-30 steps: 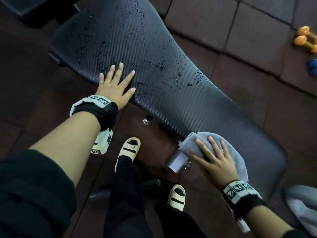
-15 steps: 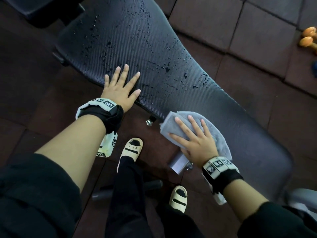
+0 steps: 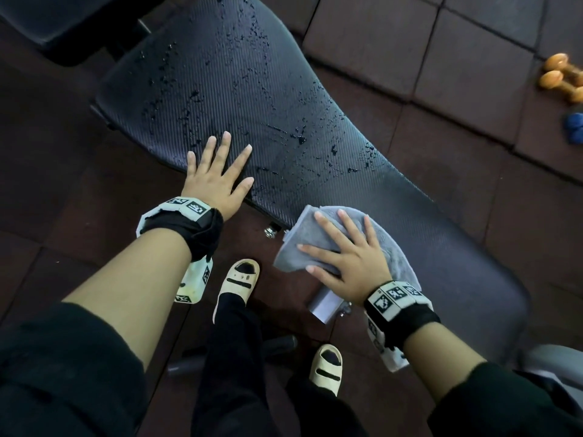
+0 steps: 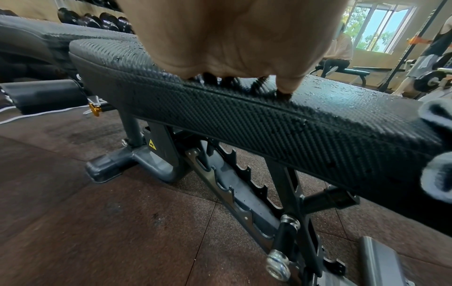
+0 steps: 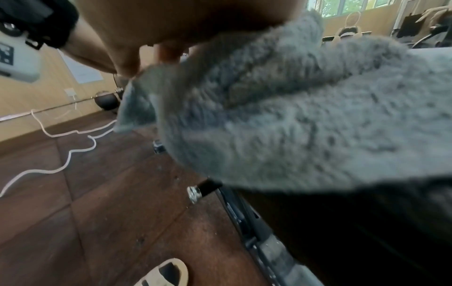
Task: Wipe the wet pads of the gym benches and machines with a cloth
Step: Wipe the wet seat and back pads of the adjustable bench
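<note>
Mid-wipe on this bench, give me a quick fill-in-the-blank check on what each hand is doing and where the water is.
1. The right hand presses a grey ____ onto the bench pad.
2. The left hand lies flat on the pad with its fingers ____.
3. The water droplets lie on the pad between the cloth and the ____ hand.
4. The orange dumbbells lie on the ____.

Missing words: cloth; spread; left; floor

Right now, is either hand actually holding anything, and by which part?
Neither grips. The right hand presses flat on the grey cloth's middle; the left hand rests flat on the bench pad.
</note>
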### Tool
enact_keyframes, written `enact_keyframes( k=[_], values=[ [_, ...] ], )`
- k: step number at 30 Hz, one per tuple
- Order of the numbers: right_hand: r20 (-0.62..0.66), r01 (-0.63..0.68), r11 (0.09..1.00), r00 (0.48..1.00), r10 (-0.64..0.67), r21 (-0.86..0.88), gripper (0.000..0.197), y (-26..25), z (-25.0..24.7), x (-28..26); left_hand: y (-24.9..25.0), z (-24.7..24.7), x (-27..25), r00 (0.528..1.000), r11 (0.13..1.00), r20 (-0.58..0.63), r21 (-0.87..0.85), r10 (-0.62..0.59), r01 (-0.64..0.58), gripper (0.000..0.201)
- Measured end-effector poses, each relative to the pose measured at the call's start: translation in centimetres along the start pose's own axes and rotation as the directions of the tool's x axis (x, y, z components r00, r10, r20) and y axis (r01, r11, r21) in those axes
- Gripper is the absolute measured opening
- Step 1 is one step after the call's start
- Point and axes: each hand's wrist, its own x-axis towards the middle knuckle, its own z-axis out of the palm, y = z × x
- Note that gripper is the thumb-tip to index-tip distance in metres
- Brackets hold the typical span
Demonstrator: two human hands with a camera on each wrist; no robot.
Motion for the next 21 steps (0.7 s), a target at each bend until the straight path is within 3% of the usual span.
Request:
enact_keyframes(
  k=[2, 5, 8, 10, 12, 16, 21],
  values=[
    [-0.005, -0.035, 0.998, 0.999, 0.035, 0.050, 0.035, -0.6, -0.3, 0.3, 0.0, 0.0, 0.0, 1.000, 1.000, 0.001, -0.004, 0.002, -0.002, 0.059],
    [-0.071, -0.068, 0.998, 0.995, 0.067, -0.013, 0.036, -1.6, -0.6, 0.7, -0.1, 0.0, 0.0, 1.000, 1.000, 0.011, -0.003, -0.004, 0.004, 0.059],
    [-0.089, -0.237, 0.971, 0.969, 0.232, -0.045, 0.078, -2.8, -1.8, 1.5, 0.0, -0.2, 0.1, 1.000, 1.000, 0.029, -0.004, -0.007, 0.007, 0.058],
    [-0.057, -0.323, 0.945, 0.946, 0.319, -0.062, 0.092, -3.4, -2.3, 2.3, 0.1, -0.3, 0.1, 0.999, 1.000, 0.044, -0.008, -0.009, 0.009, 0.059],
    [-0.034, -0.385, 0.921, 0.923, 0.383, -0.068, 0.081, -3.7, -2.9, 3.0, 0.2, -0.4, 0.1, 0.998, 1.000, 0.068, -0.004, -0.014, 0.014, 0.059],
    [0.117, -0.451, 0.870, 0.893, 0.436, 0.201, 0.023, -3.7, -5.4, 3.6, 0.1, -0.7, 0.2, 0.994, 1.000, 0.106, 0.006, -0.024, 0.024, 0.060],
    [0.064, -0.330, 0.776, 0.933, 0.353, 0.538, 0.021, -3.4, -9.1, 3.1, 0.2, -1.2, 0.1, 0.987, 1.000, 0.159, 0.012, -0.025, 0.024, 0.061]
  ],
)
